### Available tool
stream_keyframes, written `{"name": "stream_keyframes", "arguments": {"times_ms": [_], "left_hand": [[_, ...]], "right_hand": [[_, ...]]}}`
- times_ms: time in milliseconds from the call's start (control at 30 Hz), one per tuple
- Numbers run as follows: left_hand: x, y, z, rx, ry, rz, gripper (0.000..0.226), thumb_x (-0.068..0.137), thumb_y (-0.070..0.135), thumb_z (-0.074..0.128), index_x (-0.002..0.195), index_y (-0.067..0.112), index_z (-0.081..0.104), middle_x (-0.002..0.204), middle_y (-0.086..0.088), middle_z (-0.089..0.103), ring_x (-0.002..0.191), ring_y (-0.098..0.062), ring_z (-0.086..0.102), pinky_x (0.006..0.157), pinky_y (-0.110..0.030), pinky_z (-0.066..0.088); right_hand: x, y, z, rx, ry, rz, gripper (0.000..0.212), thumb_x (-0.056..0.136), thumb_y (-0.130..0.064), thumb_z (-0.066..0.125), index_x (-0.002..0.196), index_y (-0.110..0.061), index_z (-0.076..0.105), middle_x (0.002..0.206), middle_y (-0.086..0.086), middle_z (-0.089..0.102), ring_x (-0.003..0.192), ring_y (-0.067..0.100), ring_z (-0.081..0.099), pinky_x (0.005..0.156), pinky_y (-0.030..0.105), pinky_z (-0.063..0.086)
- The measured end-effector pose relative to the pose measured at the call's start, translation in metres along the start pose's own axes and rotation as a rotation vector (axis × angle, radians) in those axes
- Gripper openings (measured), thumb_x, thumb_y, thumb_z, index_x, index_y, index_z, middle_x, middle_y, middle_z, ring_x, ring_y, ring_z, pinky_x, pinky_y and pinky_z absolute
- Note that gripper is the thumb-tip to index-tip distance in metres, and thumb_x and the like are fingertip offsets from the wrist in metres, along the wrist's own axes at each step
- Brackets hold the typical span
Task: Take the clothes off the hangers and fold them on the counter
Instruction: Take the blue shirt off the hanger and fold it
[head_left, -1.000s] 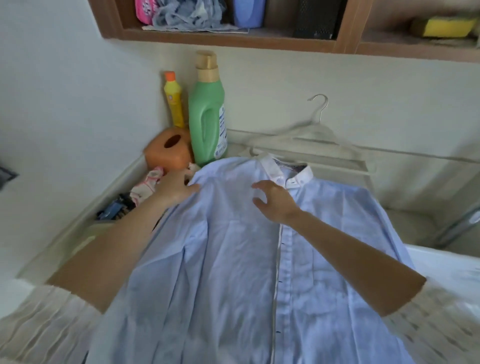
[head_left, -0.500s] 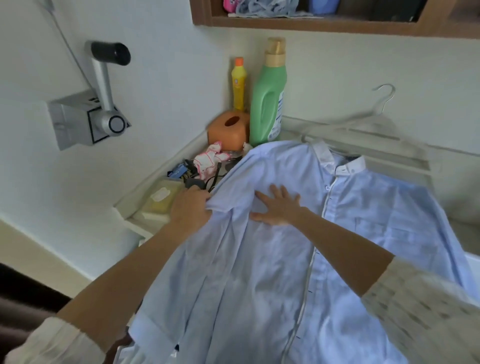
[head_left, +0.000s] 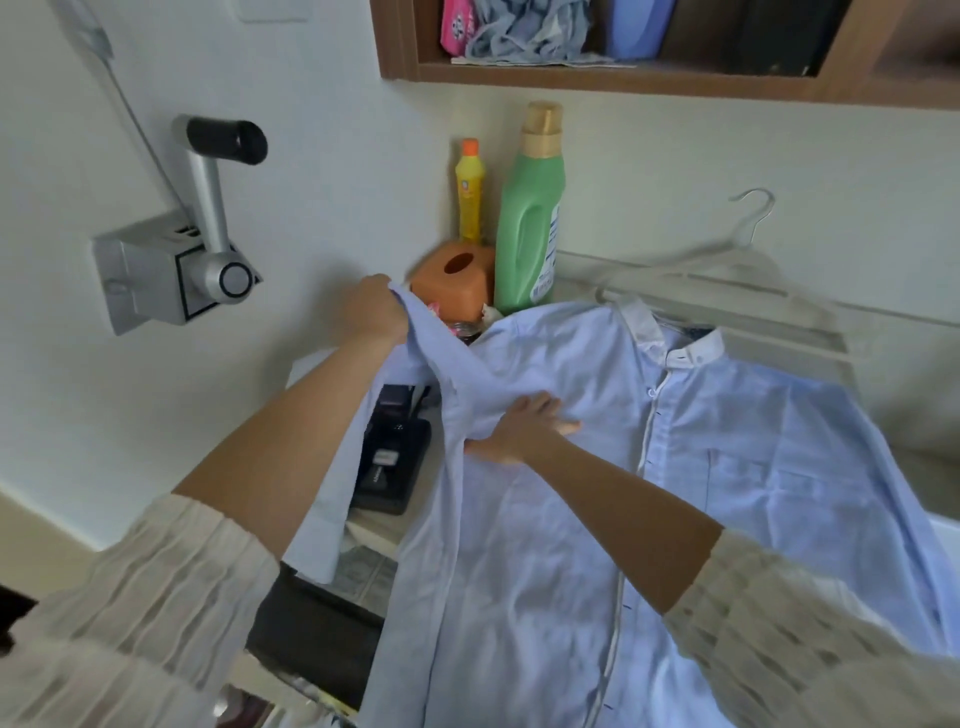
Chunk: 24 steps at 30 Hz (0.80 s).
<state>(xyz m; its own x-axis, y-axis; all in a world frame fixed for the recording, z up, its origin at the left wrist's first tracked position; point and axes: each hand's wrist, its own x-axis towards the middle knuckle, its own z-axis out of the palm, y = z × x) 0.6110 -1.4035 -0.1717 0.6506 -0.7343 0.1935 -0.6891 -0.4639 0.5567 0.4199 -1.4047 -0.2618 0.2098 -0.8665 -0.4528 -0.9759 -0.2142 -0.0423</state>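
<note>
Your left hand has its grip clenched on the sleeve, lifted off the shirt. Your right hand, grip released, presses flat on the shirt's chest.

One head-worn wide-angle view only. The scene is seen from above, tilted forward and down, close over the shirt on the counter; the wall and shelf are caught at top.
</note>
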Motion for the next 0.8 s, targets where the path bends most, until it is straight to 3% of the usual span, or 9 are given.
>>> {"name": "stream_keyframes", "arguments": {"times_ms": [200, 267, 333, 433, 500, 600, 667, 733, 800], "left_hand": [[-0.006, 0.033, 0.013, -0.245, 0.063, 0.222, 0.041, 0.095, 0.008, 0.036, 0.133, 0.010, 0.050, 0.145, -0.015, 0.038, 0.130, -0.029, 0.043, 0.108, -0.034, 0.033], [-0.010, 0.038, 0.018, -0.251, 0.123, 0.352, 0.039, 0.090, 0.007, 0.044, 0.127, 0.008, 0.057, 0.147, -0.013, 0.037, 0.132, -0.026, 0.041, 0.109, -0.030, 0.031], [-0.030, 0.053, 0.020, -0.289, 0.186, 0.694, 0.034, 0.082, 0.006, 0.046, 0.108, 0.004, 0.069, 0.133, -0.013, 0.055, 0.118, -0.024, 0.054, 0.101, -0.031, 0.041], [-0.086, 0.069, 0.033, -0.284, -0.109, 1.248, 0.034, 0.073, 0.011, 0.040, 0.075, 0.008, 0.074, 0.091, -0.007, 0.074, 0.080, -0.019, 0.063, 0.081, -0.028, 0.045], [-0.119, 0.076, 0.043, -0.138, -0.564, 1.176, 0.033, 0.073, 0.009, 0.041, 0.068, 0.009, 0.074, 0.072, -0.001, 0.072, 0.064, -0.009, 0.053, 0.071, -0.019, 0.039], [-0.127, 0.069, 0.057, 0.025, -1.046, 0.790, 0.038, 0.074, -0.008, 0.040, 0.080, 0.004, 0.076, 0.075, -0.001, 0.070, 0.060, 0.002, 0.053, 0.066, -0.010, 0.039], [-0.117, 0.057, 0.059, -0.057, -1.010, 0.640, 0.038, 0.073, -0.011, 0.042, 0.082, 0.004, 0.075, 0.085, -0.007, 0.073, 0.068, -0.002, 0.059, 0.072, -0.018, 0.049], [-0.104, 0.043, 0.060, -0.100, -0.683, 0.620, 0.032, 0.073, -0.007, 0.049, 0.085, 0.010, 0.073, 0.094, -0.006, 0.071, 0.086, -0.014, 0.065, 0.081, -0.028, 0.052], [-0.091, 0.027, 0.060, 0.044, -0.462, 0.606, 0.041, 0.073, 0.006, 0.055, 0.112, 0.017, 0.062, 0.118, -0.006, 0.056, 0.112, -0.022, 0.052, 0.090, -0.031, 0.046]], "right_hand": [[0.012, 0.004, -0.003, 0.050, -0.016, -0.143, 0.117, 0.068, -0.082, 0.047, 0.152, -0.017, -0.001, 0.158, 0.014, -0.004, 0.145, 0.035, -0.003, 0.110, 0.058, 0.019], [0.021, 0.022, -0.019, 0.455, -0.061, -0.258, 0.082, 0.084, -0.064, 0.050, 0.148, -0.017, 0.028, 0.150, 0.010, 0.032, 0.137, 0.029, 0.031, 0.103, 0.039, 0.035], [0.022, 0.047, -0.038, 1.093, -0.163, -0.240, 0.048, 0.096, -0.045, 0.045, 0.128, -0.011, 0.056, 0.114, 0.006, 0.062, 0.104, 0.023, 0.057, 0.077, 0.027, 0.043], [0.019, 0.100, -0.060, 1.739, -0.315, -0.193, 0.053, 0.094, -0.058, 0.033, 0.101, -0.017, 0.065, 0.094, 0.007, 0.069, 0.089, 0.024, 0.063, 0.080, 0.037, 0.047], [0.022, 0.134, -0.063, 1.891, -0.401, -0.257, 0.068, 0.088, -0.068, 0.030, 0.105, -0.016, 0.069, 0.105, 0.011, 0.069, 0.092, 0.028, 0.064, 0.087, 0.039, 0.046], [0.018, 0.165, -0.056, 1.854, -0.384, -0.208, 0.067, 0.086, -0.069, 0.033, 0.102, -0.018, 0.073, 0.101, 0.009, 0.071, 0.075, 0.024, 0.066, 0.067, 0.029, 0.044], [0.012, 0.168, -0.049, 1.747, -0.347, -0.112, 0.055, 0.088, -0.063, 0.041, 0.103, -0.019, 0.069, 0.103, 0.007, 0.071, 0.066, 0.020, 0.062, 0.063, 0.027, 0.037], [0.005, 0.159, -0.044, 1.582, -0.259, -0.036, 0.043, 0.089, -0.056, 0.050, 0.102, -0.018, 0.064, 0.100, 0.004, 0.069, 0.057, 0.013, 0.051, 0.058, 0.024, 0.034], [0.005, 0.143, -0.040, 1.417, -0.104, -0.010, 0.031, 0.086, -0.047, 0.061, 0.099, -0.019, 0.061, 0.096, 0.003, 0.064, 0.055, 0.008, 0.049, 0.051, 0.018, 0.037]]}}
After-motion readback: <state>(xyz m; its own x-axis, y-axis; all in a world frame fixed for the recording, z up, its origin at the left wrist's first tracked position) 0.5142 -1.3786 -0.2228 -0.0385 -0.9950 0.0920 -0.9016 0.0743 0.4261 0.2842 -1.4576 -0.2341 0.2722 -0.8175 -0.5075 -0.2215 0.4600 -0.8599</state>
